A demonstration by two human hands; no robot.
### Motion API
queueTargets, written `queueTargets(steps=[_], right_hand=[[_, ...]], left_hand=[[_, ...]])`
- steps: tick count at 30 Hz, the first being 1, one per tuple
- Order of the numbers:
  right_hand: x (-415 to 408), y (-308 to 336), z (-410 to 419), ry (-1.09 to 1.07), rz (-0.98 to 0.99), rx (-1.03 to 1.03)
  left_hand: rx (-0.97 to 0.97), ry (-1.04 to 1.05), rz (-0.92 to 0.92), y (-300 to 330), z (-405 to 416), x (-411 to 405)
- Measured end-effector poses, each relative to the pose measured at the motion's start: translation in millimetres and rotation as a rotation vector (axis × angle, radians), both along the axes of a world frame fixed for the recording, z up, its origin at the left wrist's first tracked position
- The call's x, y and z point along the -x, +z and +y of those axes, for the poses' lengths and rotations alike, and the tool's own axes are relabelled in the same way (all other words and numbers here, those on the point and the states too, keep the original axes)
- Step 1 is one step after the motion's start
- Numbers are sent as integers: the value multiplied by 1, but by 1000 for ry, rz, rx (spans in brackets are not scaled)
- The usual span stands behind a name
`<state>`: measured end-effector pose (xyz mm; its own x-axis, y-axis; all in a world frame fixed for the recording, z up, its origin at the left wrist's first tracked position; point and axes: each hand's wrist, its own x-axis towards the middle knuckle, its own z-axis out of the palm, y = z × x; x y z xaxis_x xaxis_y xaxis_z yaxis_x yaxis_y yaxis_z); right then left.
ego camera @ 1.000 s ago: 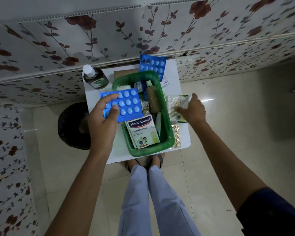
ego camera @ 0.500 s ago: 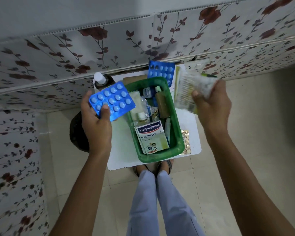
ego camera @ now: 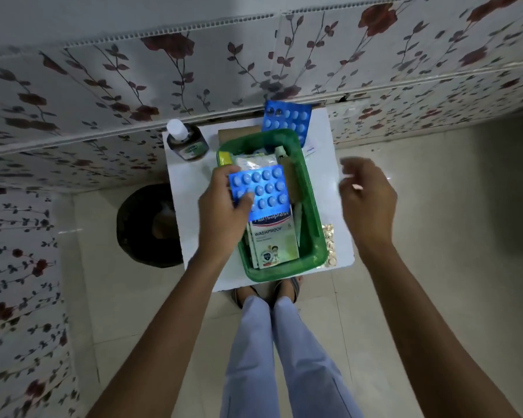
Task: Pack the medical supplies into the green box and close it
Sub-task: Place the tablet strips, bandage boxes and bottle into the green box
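Observation:
The green box (ego camera: 314,236) stands on a small white table (ego camera: 191,188), holding a Hansaplast packet (ego camera: 274,239), a pale green-white packet (ego camera: 254,161) and other supplies. My left hand (ego camera: 224,206) holds a blue blister pack (ego camera: 261,188) over the middle of the box. To the right of the box, my right hand (ego camera: 367,197) hovers above the table with fingers apart and nothing in it. A second blue blister pack (ego camera: 286,119) leans behind the box. A gold blister strip (ego camera: 329,245) lies beside the box's right wall.
A dark bottle with a white cap (ego camera: 186,143) stands at the table's back left. A brown box (ego camera: 230,134) shows behind the green one. A dark round bin (ego camera: 147,224) sits on the floor left of the table. Floral-tiled walls close the back and left.
My right hand has let go of the pale packet, which now lies in the box, and drawn back to the right. My left hand moved the blue blister pack rightward over the box.

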<state>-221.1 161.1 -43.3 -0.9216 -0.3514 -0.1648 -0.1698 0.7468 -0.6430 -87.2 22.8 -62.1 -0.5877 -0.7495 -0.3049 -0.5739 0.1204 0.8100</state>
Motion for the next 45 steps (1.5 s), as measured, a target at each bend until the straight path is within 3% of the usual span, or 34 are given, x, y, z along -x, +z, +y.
queueTargets(steps=[2,7,12,20,24,27,31,36,38,41,43,45], right_hand=[[-1,-9,33,-28,-49,-102],[-21,-35,80,-5,-167,-214],[-29,-51,85,-31,-184,-186],[-41,-88,86,98,-240,-366],[-44,-89,68,134,-220,-343],[-43,-94,65,185,-221,-390],[-29,-82,68,179,-135,-410],[-12,5,45,-53,21,-35],[-17,29,24,128,-60,52],[-26,23,-5,542,-198,-120],[-15,8,-22,551,-182,-141],[10,-5,-43,392,-77,-63]], left_hand=[[112,-80,-64,-6,9,10],[109,98,-83,-10,7,36],[204,-77,-141,-27,-4,56],[279,-111,-149,-35,-5,61],[513,-291,-260,-35,-6,55],[539,-376,-220,-33,-10,49],[440,-263,-26,-21,-20,36],[448,141,154,-14,-35,12],[439,326,167,-20,-44,4],[285,394,151,-35,-57,-2],[127,364,145,-44,-65,-1],[62,326,134,-52,-73,2]])
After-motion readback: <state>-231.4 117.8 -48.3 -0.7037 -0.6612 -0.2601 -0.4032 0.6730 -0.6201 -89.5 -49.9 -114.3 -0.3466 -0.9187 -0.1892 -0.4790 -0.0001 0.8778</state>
